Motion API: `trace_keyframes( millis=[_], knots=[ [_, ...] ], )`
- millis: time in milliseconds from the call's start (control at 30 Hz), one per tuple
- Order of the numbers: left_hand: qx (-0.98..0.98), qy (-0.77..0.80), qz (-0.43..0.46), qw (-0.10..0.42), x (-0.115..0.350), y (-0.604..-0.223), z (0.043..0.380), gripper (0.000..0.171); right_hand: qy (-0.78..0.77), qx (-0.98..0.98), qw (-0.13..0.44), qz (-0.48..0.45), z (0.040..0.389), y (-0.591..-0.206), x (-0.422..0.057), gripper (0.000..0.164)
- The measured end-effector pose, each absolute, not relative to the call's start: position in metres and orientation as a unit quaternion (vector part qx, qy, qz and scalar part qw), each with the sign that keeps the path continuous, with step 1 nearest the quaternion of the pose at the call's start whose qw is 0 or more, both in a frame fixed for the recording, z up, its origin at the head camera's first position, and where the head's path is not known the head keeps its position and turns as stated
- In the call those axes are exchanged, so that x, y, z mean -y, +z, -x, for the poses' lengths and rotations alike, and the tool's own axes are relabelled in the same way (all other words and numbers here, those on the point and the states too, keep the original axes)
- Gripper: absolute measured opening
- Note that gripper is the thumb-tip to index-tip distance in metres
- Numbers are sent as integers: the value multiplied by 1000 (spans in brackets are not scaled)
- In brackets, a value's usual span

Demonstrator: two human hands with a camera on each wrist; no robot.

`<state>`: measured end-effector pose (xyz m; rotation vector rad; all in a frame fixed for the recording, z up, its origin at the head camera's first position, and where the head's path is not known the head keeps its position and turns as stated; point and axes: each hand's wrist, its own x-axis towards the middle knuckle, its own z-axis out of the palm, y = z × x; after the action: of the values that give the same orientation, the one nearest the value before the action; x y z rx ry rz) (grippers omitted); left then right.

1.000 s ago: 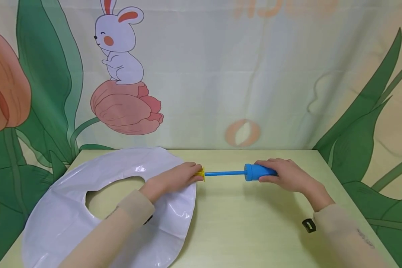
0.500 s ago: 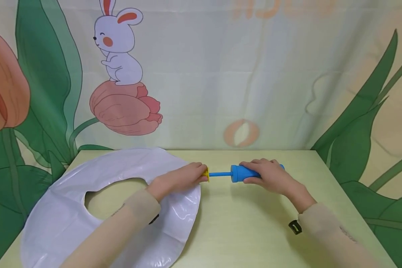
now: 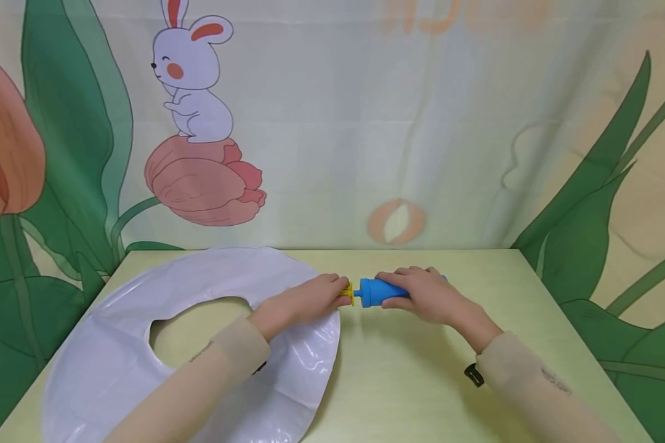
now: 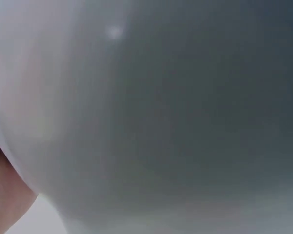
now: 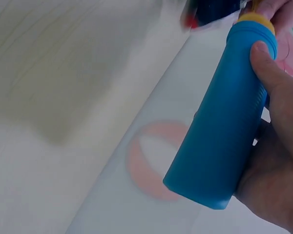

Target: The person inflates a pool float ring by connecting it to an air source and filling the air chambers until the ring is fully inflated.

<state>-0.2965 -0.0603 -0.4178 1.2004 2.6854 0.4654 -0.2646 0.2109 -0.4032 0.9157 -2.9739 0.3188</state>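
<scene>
A blue hand pump's barrel [image 3: 372, 293] lies in my right hand [image 3: 427, 294], fingers wrapped over it. My left hand [image 3: 310, 300] grips the pump's yellow end [image 3: 350, 293], above the right part of a whitish, shiny inflatable ring [image 3: 108, 351]. Only a short piece of blue rod shows between yellow end and barrel. In the right wrist view, the thumb of my right hand [image 5: 283, 131] presses along the blue barrel [image 5: 215, 126], near the yellow end [image 5: 256, 19]. The ring's bulging surface [image 4: 161, 122] fills most of the left wrist view. Where the pump meets the ring is hidden.
The pale yellow-green table [image 3: 421, 381] carries the ring on its left half. Behind it hangs a printed cloth [image 3: 321, 123] with a rabbit, tulips and leaves. A black strap end [image 3: 473, 375] hangs from the right sleeve.
My right hand has moved left with the pump barrel, so the exposed blue rod has become much shorter. My left hand has shifted slightly to the right, still gripping the yellow end.
</scene>
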Motion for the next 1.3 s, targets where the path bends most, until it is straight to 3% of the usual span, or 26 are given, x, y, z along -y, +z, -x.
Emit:
trace_keyframes(
  millis=[633,1300],
  knots=[
    [-883,172,-428,85,90,-420,305,15,164,957,-27,-238,260,-401,-287,60],
    [-886,148,-431,82,68,-420,297,20,136,948,9,-287,260,-418,-198,59]
  ],
)
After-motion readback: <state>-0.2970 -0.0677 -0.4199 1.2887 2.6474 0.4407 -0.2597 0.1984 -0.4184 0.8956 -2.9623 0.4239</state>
